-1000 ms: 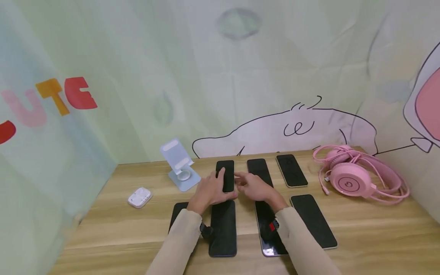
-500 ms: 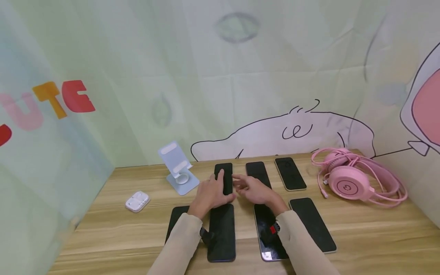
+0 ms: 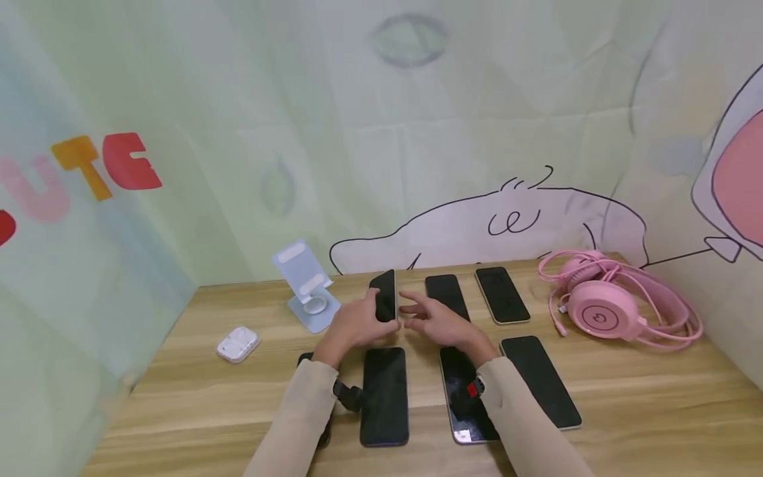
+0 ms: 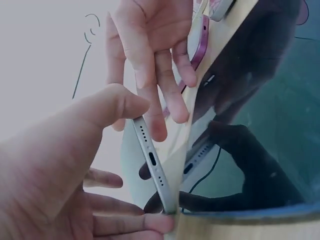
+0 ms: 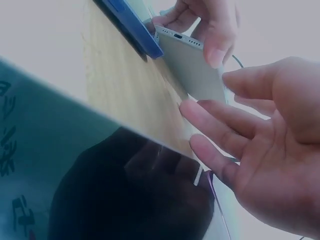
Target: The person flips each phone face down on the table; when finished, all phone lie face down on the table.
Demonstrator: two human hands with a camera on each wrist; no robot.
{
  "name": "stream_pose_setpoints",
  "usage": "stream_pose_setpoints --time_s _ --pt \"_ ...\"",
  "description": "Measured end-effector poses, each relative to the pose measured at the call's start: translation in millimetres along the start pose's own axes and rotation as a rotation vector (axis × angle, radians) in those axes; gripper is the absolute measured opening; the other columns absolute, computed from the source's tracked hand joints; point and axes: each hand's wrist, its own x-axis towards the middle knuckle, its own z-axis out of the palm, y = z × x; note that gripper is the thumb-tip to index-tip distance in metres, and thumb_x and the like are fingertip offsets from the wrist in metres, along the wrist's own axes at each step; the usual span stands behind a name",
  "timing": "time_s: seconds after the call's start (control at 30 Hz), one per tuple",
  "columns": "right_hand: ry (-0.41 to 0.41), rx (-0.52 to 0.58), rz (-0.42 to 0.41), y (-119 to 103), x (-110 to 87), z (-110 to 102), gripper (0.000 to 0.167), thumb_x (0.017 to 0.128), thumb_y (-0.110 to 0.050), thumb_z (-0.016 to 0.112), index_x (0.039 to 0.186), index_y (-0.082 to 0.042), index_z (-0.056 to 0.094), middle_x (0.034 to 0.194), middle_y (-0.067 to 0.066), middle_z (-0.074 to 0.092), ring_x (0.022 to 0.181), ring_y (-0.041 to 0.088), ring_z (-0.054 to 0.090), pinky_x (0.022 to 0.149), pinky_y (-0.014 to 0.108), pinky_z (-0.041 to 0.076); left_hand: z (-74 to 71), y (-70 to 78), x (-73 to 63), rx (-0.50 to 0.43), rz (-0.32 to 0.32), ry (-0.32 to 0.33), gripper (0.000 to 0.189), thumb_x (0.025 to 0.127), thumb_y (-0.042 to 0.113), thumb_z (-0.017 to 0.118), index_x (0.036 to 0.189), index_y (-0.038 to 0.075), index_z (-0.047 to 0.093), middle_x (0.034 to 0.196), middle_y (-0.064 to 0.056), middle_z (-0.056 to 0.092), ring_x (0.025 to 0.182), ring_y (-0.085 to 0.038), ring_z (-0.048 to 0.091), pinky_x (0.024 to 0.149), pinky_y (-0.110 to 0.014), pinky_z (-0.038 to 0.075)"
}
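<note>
At the back middle of the table a smartphone (image 3: 386,297) stands tilted on its left edge, its right side raised. My left hand (image 3: 361,320) grips it, thumb on the raised edge and fingers at the low edge. In the left wrist view the phone's bottom edge (image 4: 152,159) shows a charging port and speaker holes. The right wrist view shows its pale back (image 5: 192,65). Just to the right, my right hand (image 3: 440,322) is held with fingers spread and slightly bent, nothing in it. It hovers over a long black phone (image 3: 447,291).
Nearer phones include one in the middle (image 3: 384,397), one at the right (image 3: 539,377) and one partly under the left sleeve (image 3: 324,434). Another phone (image 3: 502,295) lies at the back. Pink headphones (image 3: 605,311), a blue phone stand (image 3: 306,285) and a white earphone case (image 3: 238,344) stand around.
The phone under my left hand lay flat before; its right edge is now lifted and it tilts to the left. My right hand stays beside it, fingers a little more spread.
</note>
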Motion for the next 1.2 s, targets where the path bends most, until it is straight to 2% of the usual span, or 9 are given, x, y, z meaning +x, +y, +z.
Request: stream_pose_setpoints --time_s 0.07,0.3,0.53,0.63,0.77,0.9,1.0,1.1,1.2 --pt "-0.008 0.017 0.006 0 0.1 1 0.061 0.103 -0.011 0.054 0.158 -0.015 0.028 0.148 0.017 0.049 0.133 0.034 0.05 0.11 0.056 0.034 -1.7 -2.6 -0.1 -0.031 0.007 -0.007 0.089 0.084 0.055 0.067 0.151 0.005 0.035 0.113 -0.017 0.065 0.085 -0.026 0.059 0.078 -0.04 0.051" --pt "-0.032 0.054 0.011 -3 0.3 0 0.062 0.106 -0.014 0.049 0.161 -0.018 0.022 0.152 0.015 0.045 0.126 0.032 0.056 0.112 0.06 0.027 -9.5 -8.7 1.7 -0.107 0.013 -0.029 0.09 0.084 0.048 0.067 0.155 0.008 0.029 0.123 -0.017 0.063 0.091 -0.025 0.059 0.085 -0.041 0.05" --pt "-0.053 0.053 -0.013 -4 0.3 0 0.062 0.106 -0.014 0.048 0.161 -0.015 0.02 0.153 0.014 0.043 0.125 0.031 0.058 0.113 0.058 0.027 -17.0 -17.9 0.3 -0.317 0.002 -0.032 0.082 0.089 0.035 0.064 0.158 0.015 0.023 0.11 -0.012 0.071 0.065 -0.017 0.067 0.075 -0.036 0.049" --pt "-0.054 0.038 -0.023 -4 -0.1 1 0.061 0.106 -0.014 0.048 0.161 -0.013 0.021 0.154 0.014 0.042 0.125 0.031 0.058 0.113 0.057 0.029 -20.1 -21.3 -0.5 -0.349 0.025 -0.017 0.08 0.089 0.03 0.063 0.157 0.017 0.025 0.106 -0.01 0.072 0.064 -0.016 0.068 0.073 -0.035 0.05" --pt "-0.059 0.025 -0.017 -5 -0.9 2 0.061 0.106 -0.012 0.049 0.16 -0.013 0.022 0.156 0.014 0.039 0.127 0.032 0.056 0.112 0.056 0.03 -24.8 -24.9 -2.5 -0.35 0.06 -0.006 0.074 0.09 0.023 0.064 0.155 0.014 0.031 0.101 -0.009 0.074 0.065 -0.014 0.069 0.072 -0.036 0.051" --pt "-0.051 -0.003 -0.015 -6 -1.5 3 0.062 0.104 -0.01 0.051 0.16 -0.014 0.024 0.158 0.014 0.036 0.134 0.033 0.049 0.113 0.055 0.029 -29.1 -27.8 -4.1 -0.393 0.097 0.005 0.068 0.09 0.016 0.065 0.152 0.005 0.039 0.095 -0.011 0.075 0.067 -0.015 0.071 0.067 -0.033 0.053" --pt "-0.047 -0.011 -0.013 -4 -2.2 4 0.062 0.104 -0.007 0.051 0.16 -0.014 0.025 0.159 0.015 0.033 0.134 0.032 0.05 0.113 0.054 0.03 -31.9 -29.5 -5.2 -0.403 0.111 -0.002 0.066 0.089 0.013 0.065 0.15 0.0 0.041 0.097 -0.015 0.074 0.068 -0.016 0.071 0.062 -0.03 0.054" --pt "-0.041 -0.007 -0.001 -4 -3.3 3 0.063 0.103 -0.005 0.051 0.16 -0.015 0.025 0.16 0.015 0.032 0.129 0.03 0.055 0.112 0.053 0.032 -35.0 -30.5 -5.4 -0.343 0.112 -0.007 0.067 0.088 0.011 0.064 0.149 -0.004 0.041 0.093 -0.015 0.075 0.065 -0.015 0.069 0.057 -0.027 0.049" --pt "-0.041 0.008 0.013 -5 -3.5 1 0.063 0.103 -0.002 0.049 0.16 -0.016 0.026 0.16 0.016 0.032 0.127 0.029 0.057 0.112 0.053 0.033 -36.2 -31.6 -4.2 -0.276 0.109 -0.001 0.067 0.087 0.011 0.065 0.147 -0.007 0.041 0.079 -0.009 0.073 0.061 -0.014 0.067 0.055 -0.026 0.043"
